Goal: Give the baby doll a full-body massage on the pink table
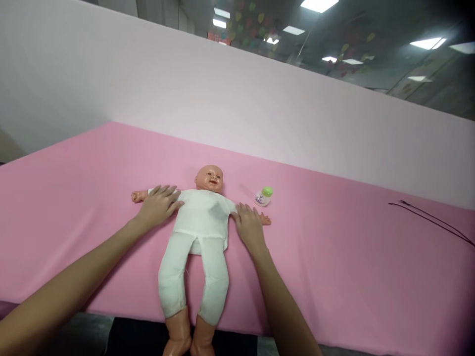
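Observation:
A baby doll (204,212) with a white cloth body lies on its back, head toward the wall and feet past the table's near edge. Its arms are spread to both sides. My left hand (158,203) rests over the doll's arm on the left, fingers stretched out. Over the doll's other arm lies my right hand (248,222), its fingers also extended and the thumb near the doll's side. The doll's small plastic hands show beyond both of mine. A grey patch marks the chest.
A small clear bottle with a green cap (263,197) stands right of the doll's head. The pink-covered table (334,257) meets a white partition (237,109) at the back. A thin black cord (432,218) lies at the far right.

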Demonstrator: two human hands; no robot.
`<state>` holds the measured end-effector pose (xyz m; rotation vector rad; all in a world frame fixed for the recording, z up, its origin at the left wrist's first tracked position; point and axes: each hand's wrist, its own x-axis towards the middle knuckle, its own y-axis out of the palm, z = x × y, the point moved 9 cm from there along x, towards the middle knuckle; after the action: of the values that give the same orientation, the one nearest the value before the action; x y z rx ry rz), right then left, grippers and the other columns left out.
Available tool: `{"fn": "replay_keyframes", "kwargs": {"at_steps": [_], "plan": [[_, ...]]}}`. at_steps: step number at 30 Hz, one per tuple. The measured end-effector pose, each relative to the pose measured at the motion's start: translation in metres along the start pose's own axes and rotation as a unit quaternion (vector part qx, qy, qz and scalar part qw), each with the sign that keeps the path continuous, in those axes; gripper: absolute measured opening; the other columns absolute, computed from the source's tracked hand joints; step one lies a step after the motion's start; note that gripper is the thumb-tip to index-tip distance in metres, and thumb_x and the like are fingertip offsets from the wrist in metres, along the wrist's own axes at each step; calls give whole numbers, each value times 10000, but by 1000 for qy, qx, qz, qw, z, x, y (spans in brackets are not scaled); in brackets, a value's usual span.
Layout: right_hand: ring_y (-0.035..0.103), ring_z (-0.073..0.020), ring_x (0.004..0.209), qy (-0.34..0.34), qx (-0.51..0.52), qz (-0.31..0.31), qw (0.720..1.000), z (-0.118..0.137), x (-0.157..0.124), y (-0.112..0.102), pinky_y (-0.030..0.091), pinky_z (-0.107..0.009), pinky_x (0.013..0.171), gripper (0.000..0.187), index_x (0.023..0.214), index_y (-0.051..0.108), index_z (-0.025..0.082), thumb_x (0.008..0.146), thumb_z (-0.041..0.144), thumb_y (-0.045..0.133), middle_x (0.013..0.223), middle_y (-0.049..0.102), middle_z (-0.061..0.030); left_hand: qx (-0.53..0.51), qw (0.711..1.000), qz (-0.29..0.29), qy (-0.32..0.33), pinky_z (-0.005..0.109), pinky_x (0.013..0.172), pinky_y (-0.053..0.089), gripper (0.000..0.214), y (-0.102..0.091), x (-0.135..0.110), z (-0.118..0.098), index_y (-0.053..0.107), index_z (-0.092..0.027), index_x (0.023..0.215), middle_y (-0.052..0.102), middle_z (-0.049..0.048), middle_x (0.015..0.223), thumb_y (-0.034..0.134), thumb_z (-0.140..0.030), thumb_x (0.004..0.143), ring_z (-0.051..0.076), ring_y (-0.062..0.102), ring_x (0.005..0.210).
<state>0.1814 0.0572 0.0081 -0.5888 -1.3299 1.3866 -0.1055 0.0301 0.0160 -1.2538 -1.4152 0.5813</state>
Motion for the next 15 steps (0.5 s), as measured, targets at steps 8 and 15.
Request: {"fn": "replay_keyframes", "kwargs": {"at_steps": [8,15], "plan": [[615,-429,1086,252,-118,-45,960,-95,-20,-48,475,-557,884,560,1034,736,104,976,577,442,1097,695,-275,87,983,74,-145,350,667,433,478,-39,-7,93,648,-231,700,682,100,749,594,-688,828,282,646,694],[665,-297,689,355,168,-24,919,-112,-29,-37,513,-413,645,586,937,601,205,736,746,705,738,683,-87,1,979,5,-202,343,634,418,416,-54,-9,100,629,-232,752,661,58,767,685,-641,798,236,587,654]]}}
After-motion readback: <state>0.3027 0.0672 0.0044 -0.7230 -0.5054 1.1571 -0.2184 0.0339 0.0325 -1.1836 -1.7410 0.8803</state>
